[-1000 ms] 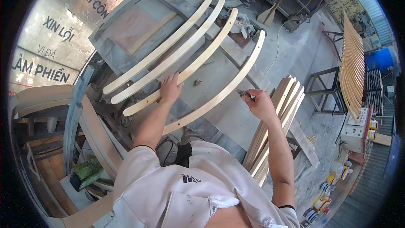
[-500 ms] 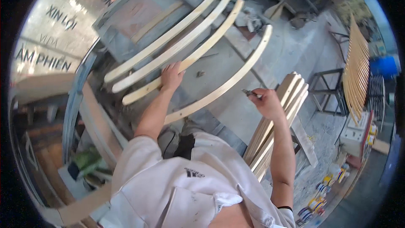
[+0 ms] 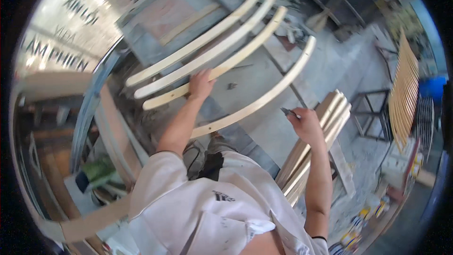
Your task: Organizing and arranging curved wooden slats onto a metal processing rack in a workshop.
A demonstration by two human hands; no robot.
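Several long, curved pale-wood strips lie side by side on the grey work surface (image 3: 226, 106). My left hand (image 3: 202, 85) is closed over the third curved wooden strip (image 3: 240, 55) from the far side, near its left end. Beyond it lie two more strips (image 3: 207, 57), and a separate strip (image 3: 269, 97) curves nearer to me. To the right, my right hand (image 3: 305, 123) grips a small dark tool (image 3: 287, 112) with its narrow tip toward the left; its exact kind is unclear. The tool is held apart from the strips. A small dark piece (image 3: 231, 86) rests between the strips.
A bundle of pale wooden slats (image 3: 309, 153) stands at my right. Farther right are a dark metal stand (image 3: 370, 113) and a fanned stack of thin curved wood (image 3: 403, 92). A bent blue-grey frame (image 3: 87, 118) and wide boards (image 3: 113, 132) stand at left.
The whole view has shifted and turned slightly, so the strips appear farther right. My left hand stays on the same strip; my right hand still holds the tool, its wrist slightly turned.
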